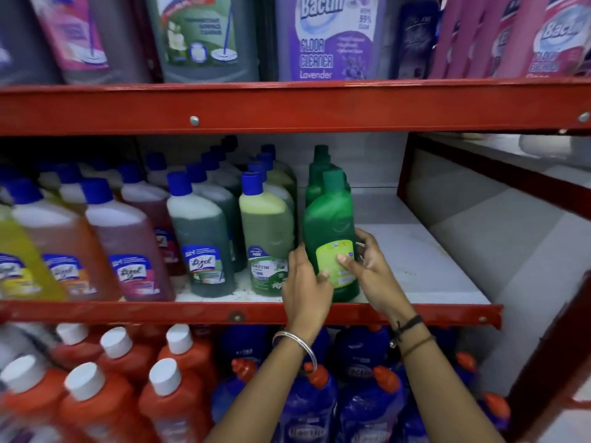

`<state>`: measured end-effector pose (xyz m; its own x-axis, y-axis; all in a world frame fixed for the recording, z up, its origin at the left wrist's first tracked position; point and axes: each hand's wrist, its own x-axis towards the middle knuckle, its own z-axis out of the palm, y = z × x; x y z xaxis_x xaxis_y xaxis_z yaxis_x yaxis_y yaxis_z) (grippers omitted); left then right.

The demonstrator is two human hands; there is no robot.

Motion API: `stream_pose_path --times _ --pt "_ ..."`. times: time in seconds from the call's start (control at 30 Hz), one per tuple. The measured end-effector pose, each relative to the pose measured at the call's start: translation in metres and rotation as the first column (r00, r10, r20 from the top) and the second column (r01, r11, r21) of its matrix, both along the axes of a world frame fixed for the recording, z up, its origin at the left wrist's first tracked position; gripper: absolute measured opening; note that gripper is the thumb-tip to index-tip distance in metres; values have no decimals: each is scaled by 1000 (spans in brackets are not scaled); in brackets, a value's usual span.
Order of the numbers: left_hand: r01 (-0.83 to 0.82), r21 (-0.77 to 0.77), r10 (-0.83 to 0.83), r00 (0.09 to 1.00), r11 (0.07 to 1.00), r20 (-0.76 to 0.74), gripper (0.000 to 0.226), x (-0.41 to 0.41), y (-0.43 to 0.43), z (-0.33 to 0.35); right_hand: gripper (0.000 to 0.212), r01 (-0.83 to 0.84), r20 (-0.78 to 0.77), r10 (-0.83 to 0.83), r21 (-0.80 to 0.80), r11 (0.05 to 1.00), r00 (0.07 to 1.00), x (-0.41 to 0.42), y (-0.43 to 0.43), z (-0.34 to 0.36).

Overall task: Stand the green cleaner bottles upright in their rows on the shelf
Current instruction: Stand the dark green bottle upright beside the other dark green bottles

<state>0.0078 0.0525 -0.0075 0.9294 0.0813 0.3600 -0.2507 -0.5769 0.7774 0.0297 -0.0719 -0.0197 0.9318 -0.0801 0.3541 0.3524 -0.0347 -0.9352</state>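
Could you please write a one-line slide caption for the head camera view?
Both hands, left hand and right hand, steady an upright green bottle on the middle shelf.

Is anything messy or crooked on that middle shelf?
Nothing is spilled or tipped over. The green bottle stands upright between the left hand and right hand. Only dark specks dirty the white shelf near the front bottles.

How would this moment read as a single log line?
step: placing | left hand: on green bottle | right hand: on green bottle | bottle: upright, shelf front
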Motion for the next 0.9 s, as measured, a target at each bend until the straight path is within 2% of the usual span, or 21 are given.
stream_pose_path --times 0.23,0.33,0.43,0.53,0.6,0.7,0.9 --pt "100 20 -102 991 995 85 48 0 13 -8 36 265 56 -260 -109 958 964 -15 15 2" --pt "103 27 -106 981 994 165 39 -4 10 -12 56 339 33 -340 -204 918 940 -22 23 8" --pt "148 -13 -142 969 989 201 33 -7 12 -16 78 413 87 -407 -299 860 909 -23 38 10" --pt "266 -115 -240 950 957 199 30 -6 22 -25 67 493 124 -479 -286 822 869 -22 51 9" --pt "336 -126 -312 933 933 181 33 -7 28 -28 55 492 148 -469 -293 820 871 -21 52 9" --pt "349 -84 -334 929 933 158 48 -7 31 -31 43 401 138 -380 -190 896 915 -20 44 8" --pt "347 -78 -346 938 935 26 68 -5 29 -27 34 284 103 -287 41 958 952 -18 27 6"
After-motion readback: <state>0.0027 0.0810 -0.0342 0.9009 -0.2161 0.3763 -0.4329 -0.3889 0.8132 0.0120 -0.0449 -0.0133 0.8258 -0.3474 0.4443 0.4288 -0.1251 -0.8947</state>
